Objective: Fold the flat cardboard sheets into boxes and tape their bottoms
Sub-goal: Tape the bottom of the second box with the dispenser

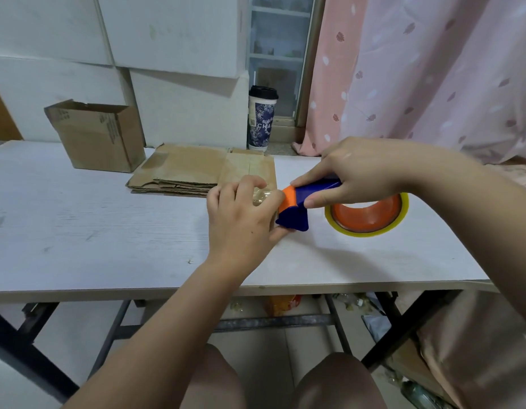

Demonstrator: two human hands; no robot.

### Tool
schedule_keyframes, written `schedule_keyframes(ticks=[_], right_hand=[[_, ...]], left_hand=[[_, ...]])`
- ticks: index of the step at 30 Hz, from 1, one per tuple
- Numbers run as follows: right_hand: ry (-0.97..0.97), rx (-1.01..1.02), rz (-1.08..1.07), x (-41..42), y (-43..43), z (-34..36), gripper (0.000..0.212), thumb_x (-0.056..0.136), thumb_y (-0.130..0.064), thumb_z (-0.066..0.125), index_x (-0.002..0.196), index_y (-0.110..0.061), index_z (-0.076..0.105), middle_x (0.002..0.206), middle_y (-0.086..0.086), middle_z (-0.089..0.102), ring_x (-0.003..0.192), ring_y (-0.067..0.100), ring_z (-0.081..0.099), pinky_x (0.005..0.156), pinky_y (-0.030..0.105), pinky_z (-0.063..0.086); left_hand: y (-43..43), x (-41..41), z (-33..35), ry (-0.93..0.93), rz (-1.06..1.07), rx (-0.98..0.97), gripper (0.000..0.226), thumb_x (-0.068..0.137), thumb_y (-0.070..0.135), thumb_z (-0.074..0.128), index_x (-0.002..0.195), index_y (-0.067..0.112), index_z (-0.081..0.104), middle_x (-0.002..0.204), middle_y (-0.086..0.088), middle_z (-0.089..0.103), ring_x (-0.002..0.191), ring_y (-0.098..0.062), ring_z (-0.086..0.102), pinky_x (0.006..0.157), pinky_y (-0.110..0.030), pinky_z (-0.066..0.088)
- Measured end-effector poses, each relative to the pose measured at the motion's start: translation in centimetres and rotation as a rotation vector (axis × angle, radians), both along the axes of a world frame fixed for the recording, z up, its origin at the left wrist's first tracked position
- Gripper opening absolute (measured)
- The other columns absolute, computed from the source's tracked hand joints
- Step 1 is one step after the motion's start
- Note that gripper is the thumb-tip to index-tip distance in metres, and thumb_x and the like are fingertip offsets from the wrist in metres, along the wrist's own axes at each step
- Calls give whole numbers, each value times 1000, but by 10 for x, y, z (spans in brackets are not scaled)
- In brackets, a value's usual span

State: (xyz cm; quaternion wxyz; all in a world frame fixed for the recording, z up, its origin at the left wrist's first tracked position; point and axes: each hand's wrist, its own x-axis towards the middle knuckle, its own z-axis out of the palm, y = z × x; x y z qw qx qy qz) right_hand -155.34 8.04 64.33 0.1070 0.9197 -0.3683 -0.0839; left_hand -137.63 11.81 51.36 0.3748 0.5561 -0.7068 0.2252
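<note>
While your right hand wraps its fingers round the blue-and-orange plastic tape dispenser to steady it, your left hand pinches its clear tape end in curled fingers, likely to draw it out, with the flat brown cardboard sheets stacked by the worktop's far edge.

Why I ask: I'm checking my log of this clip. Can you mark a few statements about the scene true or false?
1. The right hand holds the tape dispenser. True.
2. The left hand rests on the stack of flat cardboard. False: its fingers pinch the tape at the dispenser's front end.
3. A folded box stands open at the back left of the table. True.
4. The cup lies on its side. False: it stands upright with its black lid on.
</note>
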Motion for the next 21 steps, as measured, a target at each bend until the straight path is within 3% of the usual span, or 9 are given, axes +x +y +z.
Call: schedule_keyframes(ticks=[6,12,16,18,21], right_hand=[[0,53,-30,1,-7,0,52,85,-67,38,132,-47,51,72,-27,46,71,3,47,57,17,27],[59,147,-82,8,-17,-10,54,81,-73,37,127,-51,54,78,-28,51,75,4,49,58,18,28],[-40,405,-215,4,-23,-15,56,71,-79,39,118,-55,59,69,-30,59,71,-1,55,59,14,34],[-162,618,-253,-6,-24,-21,57,69,-77,43,107,-44,70,62,-19,56,62,5,49,62,19,40],[-377,928,-277,-23,-24,-41,44,79,-64,49,64,-28,67,60,-6,51,58,12,46,63,33,40]], left_hand=[[-4,-1,-8,42,-19,-117,24,79,42,65,92,23,72,100,-6,65,87,-28,60,84,-44,36],[0,2,-5,-81,-20,42,32,73,48,57,92,26,70,107,-9,62,92,-32,58,86,-47,36],[4,9,2,-123,-88,165,42,66,57,56,89,25,71,112,-12,60,97,-36,55,88,-50,33],[5,13,7,-108,-125,229,46,60,62,61,87,26,71,114,-11,58,98,-36,54,88,-50,32],[4,18,14,-108,-174,335,62,54,76,54,95,32,71,118,-9,53,102,-34,47,91,-46,25]])
